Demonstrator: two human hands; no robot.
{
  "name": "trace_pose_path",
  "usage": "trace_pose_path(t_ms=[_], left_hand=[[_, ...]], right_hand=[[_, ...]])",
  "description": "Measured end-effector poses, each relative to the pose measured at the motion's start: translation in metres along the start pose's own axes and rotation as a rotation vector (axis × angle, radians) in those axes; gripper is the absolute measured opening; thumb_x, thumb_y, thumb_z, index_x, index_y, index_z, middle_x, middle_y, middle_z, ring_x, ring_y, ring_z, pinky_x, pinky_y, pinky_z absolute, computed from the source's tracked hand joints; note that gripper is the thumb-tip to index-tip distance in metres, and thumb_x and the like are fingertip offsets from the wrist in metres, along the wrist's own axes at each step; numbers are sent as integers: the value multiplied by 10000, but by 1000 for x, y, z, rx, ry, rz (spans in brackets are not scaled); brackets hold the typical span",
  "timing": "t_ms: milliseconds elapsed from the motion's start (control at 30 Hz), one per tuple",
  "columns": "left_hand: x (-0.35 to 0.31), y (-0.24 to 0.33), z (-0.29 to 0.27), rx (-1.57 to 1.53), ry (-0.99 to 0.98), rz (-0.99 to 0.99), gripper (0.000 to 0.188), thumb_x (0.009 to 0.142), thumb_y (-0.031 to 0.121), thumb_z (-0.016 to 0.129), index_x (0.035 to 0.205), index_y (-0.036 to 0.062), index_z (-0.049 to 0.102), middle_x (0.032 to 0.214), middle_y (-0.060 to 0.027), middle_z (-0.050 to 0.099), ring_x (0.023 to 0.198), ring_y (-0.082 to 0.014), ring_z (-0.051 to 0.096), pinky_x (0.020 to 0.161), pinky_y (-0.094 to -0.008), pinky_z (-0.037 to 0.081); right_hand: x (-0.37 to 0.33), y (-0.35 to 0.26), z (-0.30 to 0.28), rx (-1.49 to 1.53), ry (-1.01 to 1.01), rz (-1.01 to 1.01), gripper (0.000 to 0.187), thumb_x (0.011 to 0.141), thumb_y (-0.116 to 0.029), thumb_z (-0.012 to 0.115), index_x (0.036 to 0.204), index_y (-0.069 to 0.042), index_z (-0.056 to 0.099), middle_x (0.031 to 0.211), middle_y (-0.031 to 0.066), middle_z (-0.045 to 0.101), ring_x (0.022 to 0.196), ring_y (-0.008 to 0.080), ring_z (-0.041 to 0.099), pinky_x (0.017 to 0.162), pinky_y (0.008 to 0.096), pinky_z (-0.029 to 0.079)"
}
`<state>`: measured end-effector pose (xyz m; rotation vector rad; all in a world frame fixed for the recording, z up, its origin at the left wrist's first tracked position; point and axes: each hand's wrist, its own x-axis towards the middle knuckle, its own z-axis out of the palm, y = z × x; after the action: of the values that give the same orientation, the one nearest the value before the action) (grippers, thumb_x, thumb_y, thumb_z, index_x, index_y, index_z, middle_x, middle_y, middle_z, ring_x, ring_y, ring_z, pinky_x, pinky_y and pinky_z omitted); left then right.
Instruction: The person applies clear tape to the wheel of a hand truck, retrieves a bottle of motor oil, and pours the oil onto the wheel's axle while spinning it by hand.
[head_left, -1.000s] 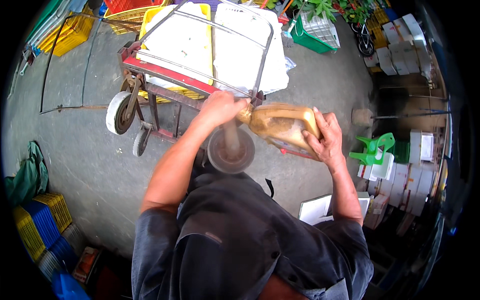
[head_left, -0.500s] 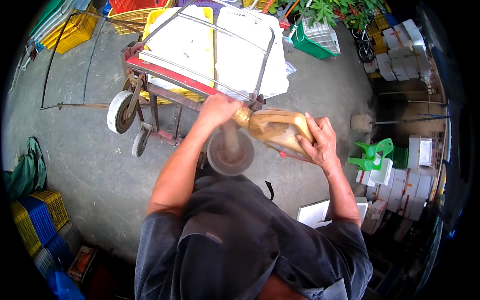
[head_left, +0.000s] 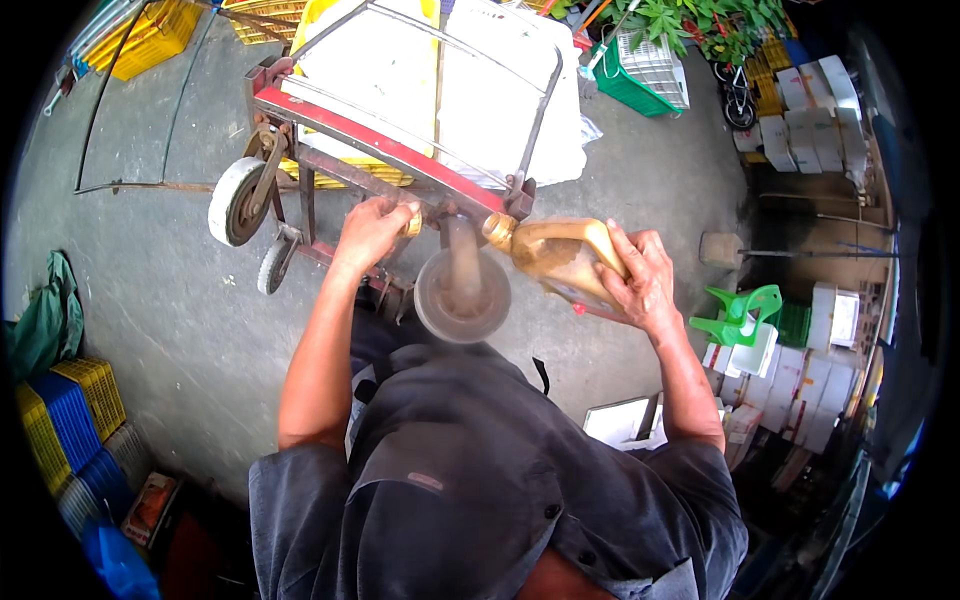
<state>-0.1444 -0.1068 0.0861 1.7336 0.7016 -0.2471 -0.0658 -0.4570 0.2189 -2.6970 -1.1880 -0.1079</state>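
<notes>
My right hand (head_left: 642,275) grips a yellowish plastic jug (head_left: 565,255) around its handle, with the jug tilted so that its open neck points left. In front of my chest, my left hand (head_left: 368,240) is closed on a small yellow cap (head_left: 412,222), apart from the neck. Between the hands, a blurred round grey thing like a wheel (head_left: 462,300) shows below the cart's edge, with a pale stem running up from it. Beyond my hands stands a red metal cart (head_left: 370,150), its wheel (head_left: 238,200) showing at the left.
White and yellow crates (head_left: 365,60) lie behind the cart's metal frame. A green basket (head_left: 635,85) is at the far right, near leafy plants. To the right are a green plastic stool (head_left: 738,312) and stacked white boxes; stacked yellow and blue crates (head_left: 75,425) stand at the lower left.
My left hand has come away from the jug's neck and moved left with the cap, leaving the neck uncovered. My right hand still holds the jug in nearly the same place.
</notes>
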Motion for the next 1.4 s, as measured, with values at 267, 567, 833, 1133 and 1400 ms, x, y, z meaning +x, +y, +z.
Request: trace_pose_path(t_ms=[267,567,833,1133,1400], left_hand=[[-7,-49,-2,-55,-63,-136,510,837,433,689,935,-65,650,707,-114,630,596,-156,618,496,-291,488],[-7,-56,5,-97,-55,-132,575,817,492,669,908,-76,672,666,-149,634,550,-205,618,547,-353,491],[-4,-64,8,-94,-72,-151,598,817,506,669,963,-74,678,716,-156,656,584,-205,624,568,-351,500],[-8,-58,3,-107,-63,-133,493,855,430,671,863,-63,654,697,-92,619,562,-141,577,497,-297,479],[-4,-68,9,-92,-52,-78,537,850,452,673,907,-81,661,725,-115,641,573,-168,595,508,-316,488]], right_hand=[[18,-4,-6,-19,-89,1,629,732,-125,752,1334,-81,575,881,108,580,824,277,563,749,395,501],[34,-14,-12,-41,-138,26,614,741,-130,752,1330,-90,581,861,107,565,834,278,567,754,395,497],[40,-15,-11,-63,-175,34,657,749,-163,756,1374,-173,552,893,78,557,870,270,566,771,397,498],[48,-22,-12,-68,-197,35,636,737,-122,748,1348,-121,570,864,107,564,844,277,574,765,397,500],[54,-27,-16,-65,-212,49,629,741,-118,744,1346,-134,573,858,111,563,844,284,577,769,402,494]])
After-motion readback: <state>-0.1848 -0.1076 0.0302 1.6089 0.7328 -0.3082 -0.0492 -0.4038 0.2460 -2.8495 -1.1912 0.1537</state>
